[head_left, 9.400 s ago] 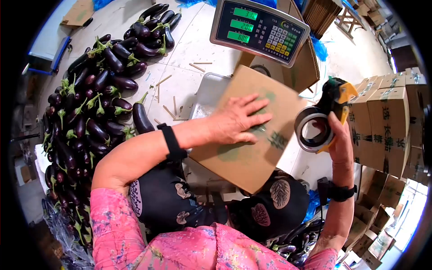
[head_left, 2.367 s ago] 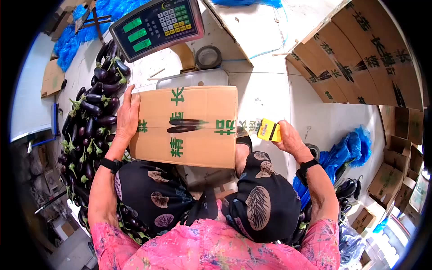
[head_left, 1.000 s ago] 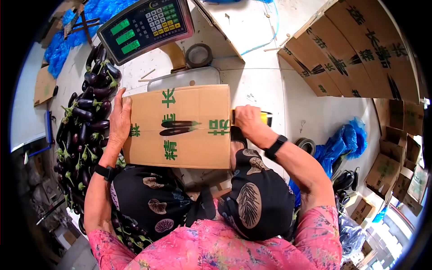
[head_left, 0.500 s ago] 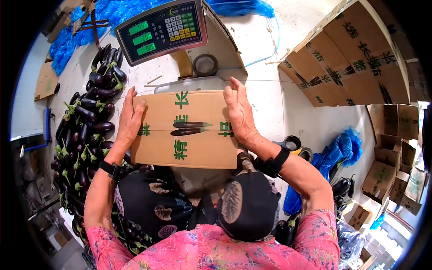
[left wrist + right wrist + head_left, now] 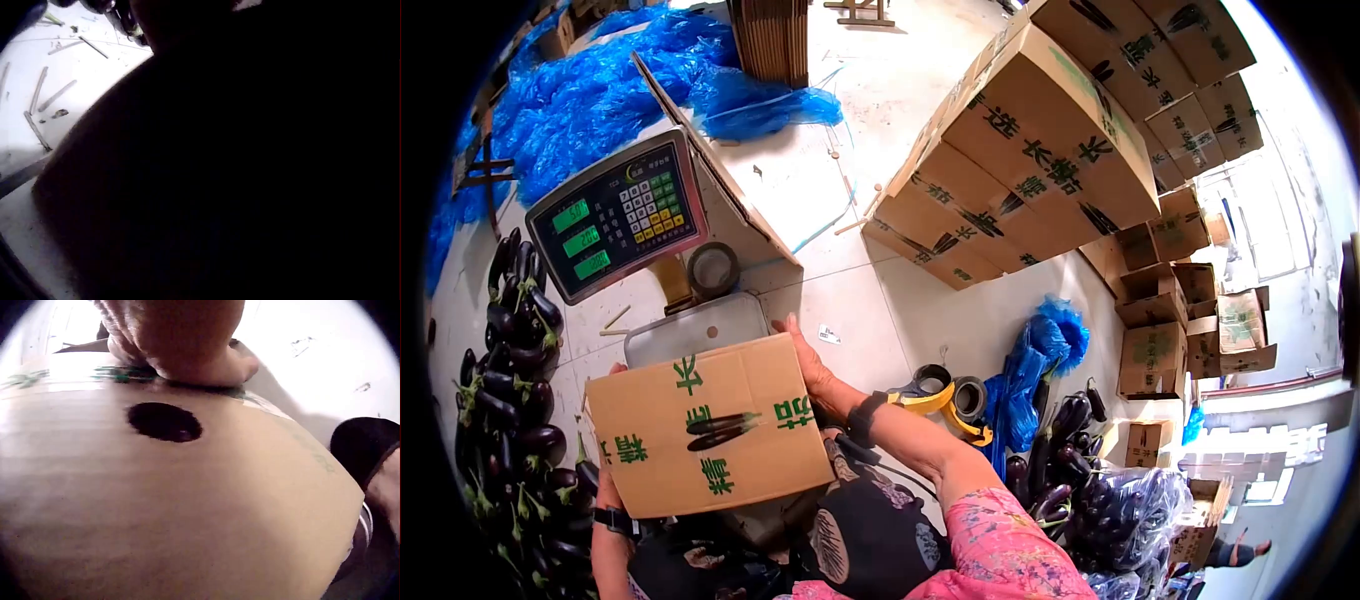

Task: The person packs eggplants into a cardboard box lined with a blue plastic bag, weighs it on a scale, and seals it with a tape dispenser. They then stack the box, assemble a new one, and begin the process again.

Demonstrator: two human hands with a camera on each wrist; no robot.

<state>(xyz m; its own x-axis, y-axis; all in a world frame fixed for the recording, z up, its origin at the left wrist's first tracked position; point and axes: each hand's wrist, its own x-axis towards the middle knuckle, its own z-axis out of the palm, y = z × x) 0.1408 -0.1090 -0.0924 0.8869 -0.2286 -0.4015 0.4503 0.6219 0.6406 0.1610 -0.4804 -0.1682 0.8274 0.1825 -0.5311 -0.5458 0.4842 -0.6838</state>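
Observation:
A closed cardboard box with green characters and a printed eggplant picture is above the person's lap, tilted in the head view. The right hand grips its right end near the far corner; in the right wrist view that hand lies at the box's edge, beside a dark round hole in the cardboard. At the box's left end, the left hand is mostly hidden, its finger lie unclear. The left wrist view is mostly dark. Beyond the box shows a metal scale platform.
A scale display stands beyond the box, with a tape roll beside its post. Eggplants are heaped at left. Stacked boxes stand at far right. Tape dispensers and blue plastic lie at right.
The tape dispenser has left the right hand and lies on the floor. The right hand has moved to the box's end. The head view has turned right, and the box now appears tilted.

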